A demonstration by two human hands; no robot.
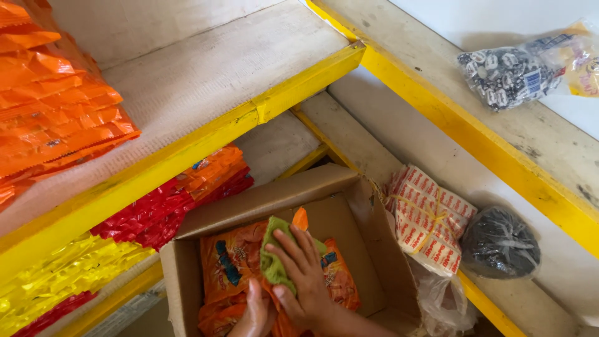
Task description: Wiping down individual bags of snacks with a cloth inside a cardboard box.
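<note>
- Wooden shelves [206, 75] with yellow edging fill most of the frame, running from upper left down to the right edge; the top board's middle is bare.
- A stack of orange packets [50, 100] sits at the upper left, with red packets [162, 212] and yellow packets [56, 281] on the shelf below, at the left.
- An open cardboard box [368, 249] stands at lower centre, holding orange snack packets [228, 262].
- To its right lie a tied bundle of small red-and-white packs [430, 218], a dark bagged lump [499, 243], and, at the upper right, a clear bag of small dark sweets [508, 75].
- The right hand [306, 274], fingers spread flat, presses a green cloth [274, 256] onto a packet in the box.
- The left hand [256, 312], at the bottom edge, grips that packet from below.
- This looks like wiping a packet clean; the next stroke likely calls for steady pressure while the lower hand keeps the packet firm.
</note>
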